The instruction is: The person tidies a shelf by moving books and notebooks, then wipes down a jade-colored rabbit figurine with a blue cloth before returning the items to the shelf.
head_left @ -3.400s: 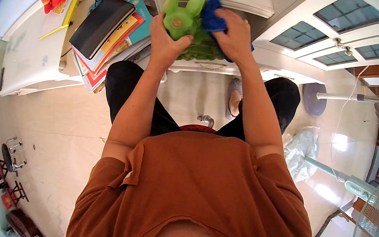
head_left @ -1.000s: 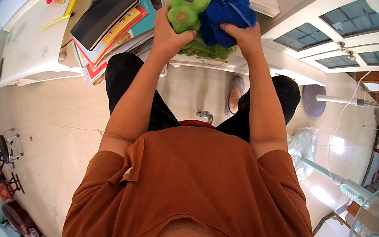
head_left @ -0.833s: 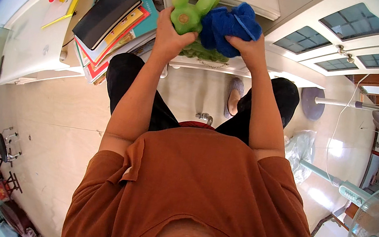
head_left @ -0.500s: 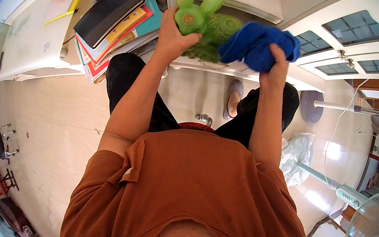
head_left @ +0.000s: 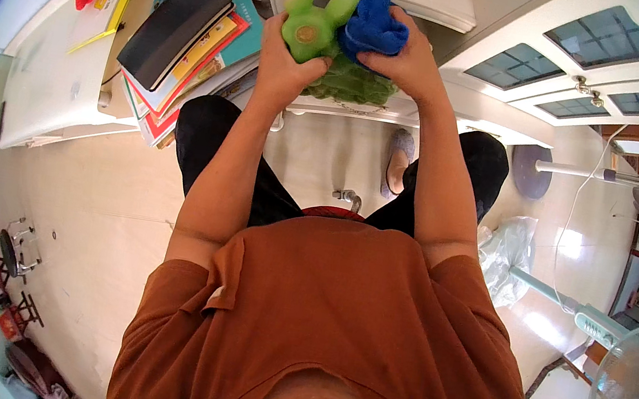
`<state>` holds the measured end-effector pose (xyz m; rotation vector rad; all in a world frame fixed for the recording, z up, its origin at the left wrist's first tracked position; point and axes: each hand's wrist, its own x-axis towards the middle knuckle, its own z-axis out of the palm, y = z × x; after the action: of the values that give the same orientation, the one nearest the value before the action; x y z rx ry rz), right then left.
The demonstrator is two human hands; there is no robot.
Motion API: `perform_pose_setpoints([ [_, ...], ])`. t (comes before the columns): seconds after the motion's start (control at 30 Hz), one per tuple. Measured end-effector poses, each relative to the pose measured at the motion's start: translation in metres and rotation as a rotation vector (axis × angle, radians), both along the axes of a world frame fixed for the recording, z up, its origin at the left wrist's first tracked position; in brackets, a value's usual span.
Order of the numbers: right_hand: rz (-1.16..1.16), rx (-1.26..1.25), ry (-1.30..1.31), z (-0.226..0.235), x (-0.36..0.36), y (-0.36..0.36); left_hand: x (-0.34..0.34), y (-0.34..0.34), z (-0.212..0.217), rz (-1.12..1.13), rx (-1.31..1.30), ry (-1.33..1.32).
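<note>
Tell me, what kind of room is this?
Probably a room in a home, perhaps a study corner: a white desk stacked with books, a standing fan on the tiled floor, and glass-paned doors.

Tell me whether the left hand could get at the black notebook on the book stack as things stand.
Probably yes, but not at once: the left hand is wrapped around the green toy. The black notebook lies uncovered on top of the book stack, just to that hand's left, with nothing between them.

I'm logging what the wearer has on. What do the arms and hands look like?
Both forearms are bare, coming out of the short sleeves of a rust-orange shirt. The left hand and right hand are ungloved; no watch, ring or wristband shows.
</note>
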<state>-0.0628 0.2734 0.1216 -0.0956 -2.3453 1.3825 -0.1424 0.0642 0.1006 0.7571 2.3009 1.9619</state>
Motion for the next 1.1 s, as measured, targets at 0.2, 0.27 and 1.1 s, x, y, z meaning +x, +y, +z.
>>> perform_pose_setpoints([
  [0.2,0.009,0.152,0.176,0.004,0.007,-0.003,0.0,0.0,-0.008,0.009,0.001,0.064],
  [0.27,-0.037,0.315,0.251,0.01,0.015,-0.015,-0.002,0.001,-0.007,0.002,-0.016,0.048],
  [1.1,-0.177,-0.509,0.171,-0.002,0.035,-0.018,-0.003,0.001,-0.006,-0.055,0.066,-0.028],
])
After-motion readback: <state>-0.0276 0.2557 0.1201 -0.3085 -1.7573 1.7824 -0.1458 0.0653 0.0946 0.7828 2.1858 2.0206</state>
